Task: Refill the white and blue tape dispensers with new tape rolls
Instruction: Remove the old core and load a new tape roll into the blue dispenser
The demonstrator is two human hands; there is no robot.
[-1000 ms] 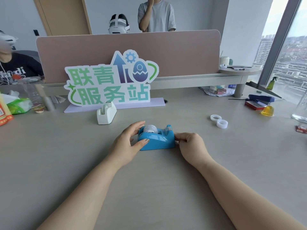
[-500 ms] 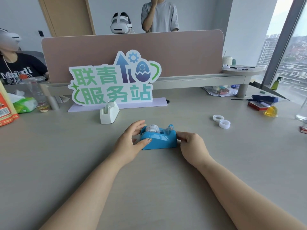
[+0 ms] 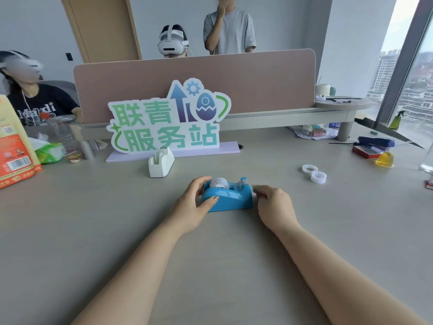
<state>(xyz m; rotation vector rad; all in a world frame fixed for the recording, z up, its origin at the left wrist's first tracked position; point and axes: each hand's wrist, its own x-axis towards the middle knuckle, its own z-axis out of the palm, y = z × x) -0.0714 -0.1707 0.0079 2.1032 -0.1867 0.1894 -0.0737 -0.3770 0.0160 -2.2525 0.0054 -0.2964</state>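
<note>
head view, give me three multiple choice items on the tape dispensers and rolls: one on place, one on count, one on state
1. Where is the white dispenser?
A. in front of the sign
B. at the desk's right edge
C. in the right hand

2. How many loose rolls lie on the desk?
A. none
B. two
C. five

3. What is the state of the blue dispenser?
A. tipped on its side, untouched
B. upright, a roll in it, a hand at each end
C. lifted off the desk

Answers:
1 A, it stands just in front of the sign's base.
2 B, two white rings sit side by side to the right.
3 B, the left hand wraps one end and the right hand is at the cutter end.
</note>
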